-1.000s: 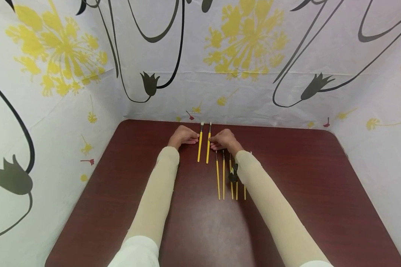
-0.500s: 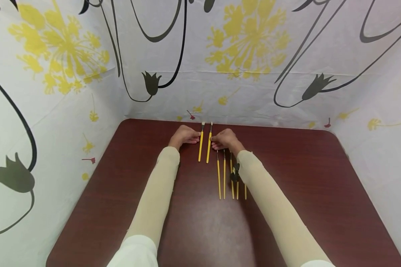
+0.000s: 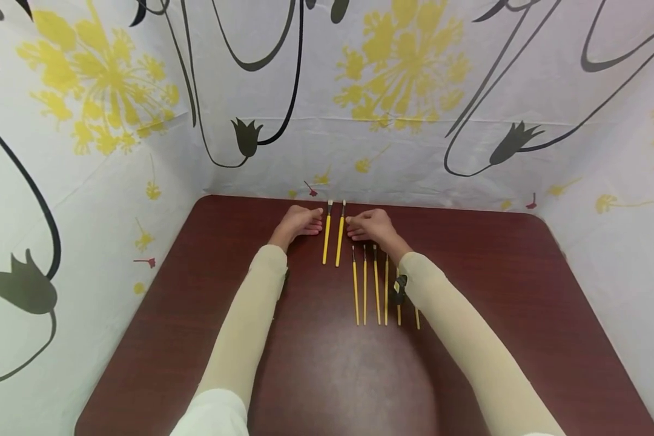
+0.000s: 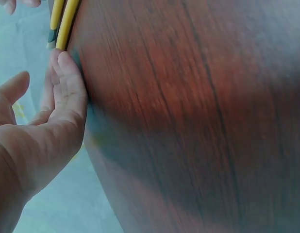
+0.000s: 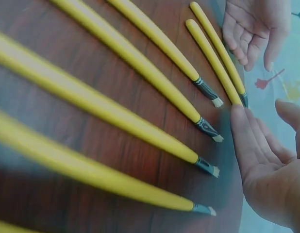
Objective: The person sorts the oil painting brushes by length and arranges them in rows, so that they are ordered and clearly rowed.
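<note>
Nearest you, your left sleeve (image 3: 242, 336) and right sleeve (image 3: 474, 342) stretch forward over the surface (image 3: 327, 363), well behind the fingers of each hand. A small black device (image 3: 400, 290) sits at the inner side of your right wrist, a little behind the right fingers.

Next comes a row of six brushes (image 3: 377, 290) with yellow handles, lying side by side on the surface. Their handle ends point toward you and their tips lie just on your side of the right fingers. Your right wrist and sleeve partly cover those at the right end of the row.

Farther out are your left hand (image 3: 298, 223) and right hand (image 3: 374, 226), facing each other. On each, the wrist views show the thumb standing apart from the fingers, which are fairly straight, close together and clamped on nothing.

Between your two sets of fingers lie the left brush (image 3: 326, 236) and the right brush (image 3: 340, 236), nearly parallel, with a narrow gap separating them. The left brush is just beside your left fingers, the right brush just beside your right fingers; you cannot tell whether either is touched. Their pale bristles reach beyond your fingers, to the far edge of the surface.

Past that edge, beyond all your fingers, hangs a white cloth (image 3: 321, 91) with yellow and dark grey flowers.
</note>
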Demonstrator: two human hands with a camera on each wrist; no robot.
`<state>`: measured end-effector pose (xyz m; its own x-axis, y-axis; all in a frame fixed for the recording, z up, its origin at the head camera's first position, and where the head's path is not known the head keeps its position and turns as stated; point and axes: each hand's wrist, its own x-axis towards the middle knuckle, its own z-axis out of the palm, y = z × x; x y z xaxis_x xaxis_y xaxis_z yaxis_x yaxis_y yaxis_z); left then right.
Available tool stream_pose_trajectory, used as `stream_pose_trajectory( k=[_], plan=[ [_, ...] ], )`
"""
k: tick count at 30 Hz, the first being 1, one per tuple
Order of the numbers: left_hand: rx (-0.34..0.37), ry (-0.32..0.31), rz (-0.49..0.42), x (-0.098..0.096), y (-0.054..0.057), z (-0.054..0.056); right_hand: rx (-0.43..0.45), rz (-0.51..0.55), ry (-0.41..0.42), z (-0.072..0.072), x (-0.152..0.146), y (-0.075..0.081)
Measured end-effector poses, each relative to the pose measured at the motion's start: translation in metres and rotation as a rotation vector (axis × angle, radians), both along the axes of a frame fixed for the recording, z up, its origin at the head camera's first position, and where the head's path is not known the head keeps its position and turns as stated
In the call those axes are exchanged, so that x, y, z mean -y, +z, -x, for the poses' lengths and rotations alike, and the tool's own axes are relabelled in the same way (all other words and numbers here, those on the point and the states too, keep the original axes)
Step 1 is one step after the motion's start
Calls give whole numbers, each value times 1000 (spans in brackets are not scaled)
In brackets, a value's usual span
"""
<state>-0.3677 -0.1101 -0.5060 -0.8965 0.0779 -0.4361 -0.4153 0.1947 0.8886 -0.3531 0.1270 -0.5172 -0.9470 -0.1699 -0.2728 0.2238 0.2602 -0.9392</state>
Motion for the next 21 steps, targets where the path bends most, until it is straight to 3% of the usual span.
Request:
stream_pose_trajectory(
  k=[9,15,21],
  plan=[
    [15,-5,-66,-2,7,-12,-63,36,-1,-22,-20,12],
    [-28,-61,-111,-11,17,-30,-32,64,-34,-41,-28,13],
    [-41,-129,-137,-24,19,-52,2,-16,-38,-65,-29,15]
  ],
)
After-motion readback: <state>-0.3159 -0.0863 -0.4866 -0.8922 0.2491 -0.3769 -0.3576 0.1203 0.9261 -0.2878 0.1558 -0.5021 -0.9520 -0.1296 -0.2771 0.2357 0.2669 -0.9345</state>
